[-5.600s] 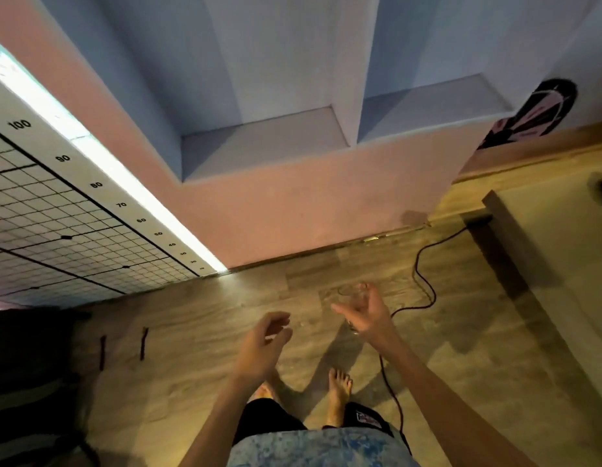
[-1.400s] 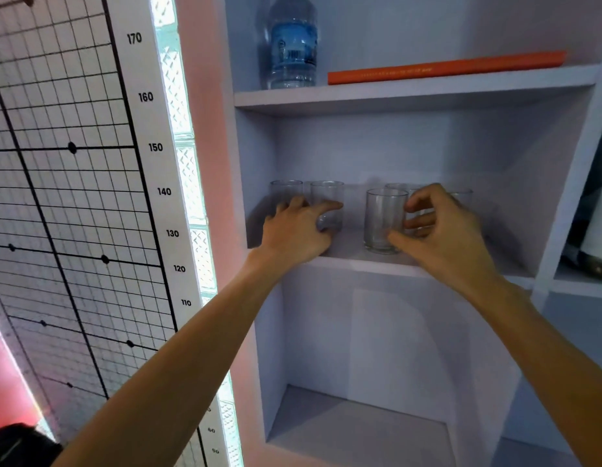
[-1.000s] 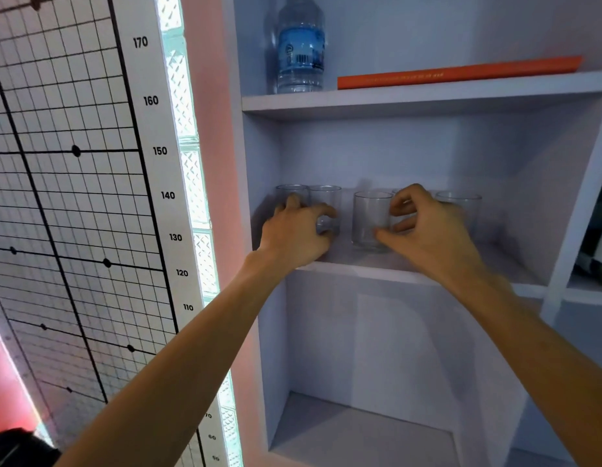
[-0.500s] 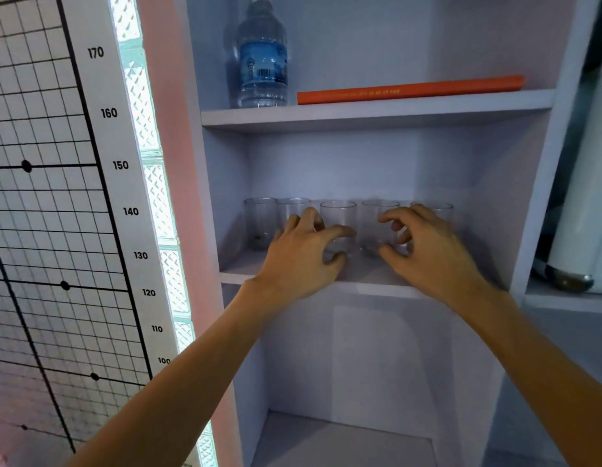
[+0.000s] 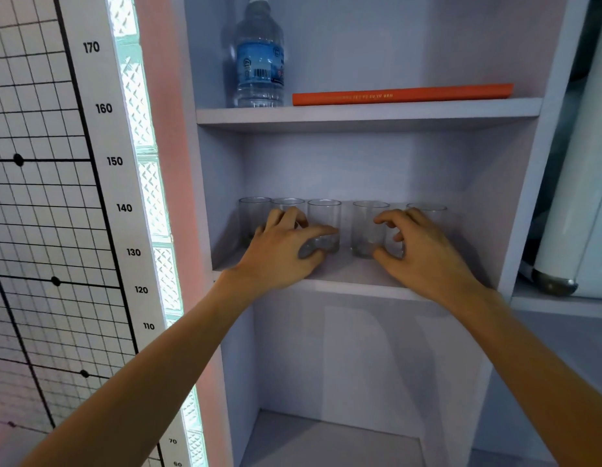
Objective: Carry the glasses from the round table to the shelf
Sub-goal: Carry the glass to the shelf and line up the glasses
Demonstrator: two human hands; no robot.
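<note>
Several clear glasses stand in a row on the middle shelf (image 5: pixel 346 276) of a pale cabinet. My left hand (image 5: pixel 286 251) reaches in from the left. Its thumb lies across the third glass (image 5: pixel 324 214) and its fingers curl behind, next to the second glass (image 5: pixel 287 204). My right hand (image 5: pixel 424 254) hovers just right of the fourth glass (image 5: pixel 367 227), fingers spread and curled, thumb near the glass's base. A further glass (image 5: pixel 431 210) is partly hidden behind my right hand. The leftmost glass (image 5: pixel 254 215) stands against the cabinet's side wall.
On the upper shelf (image 5: pixel 367 112) stand a water bottle (image 5: pixel 259 62) and a flat orange book (image 5: pixel 400 94). A measuring grid wall (image 5: pixel 50 197) and a lit glass strip (image 5: pixel 151 197) are on the left. A white cylinder (image 5: pixel 576 230) stands in the compartment to the right.
Both hands stayed at the row of glasses. My right hand's fingers have spread and drawn slightly right of the fourth glass. My left hand keeps its thumb on the third glass.
</note>
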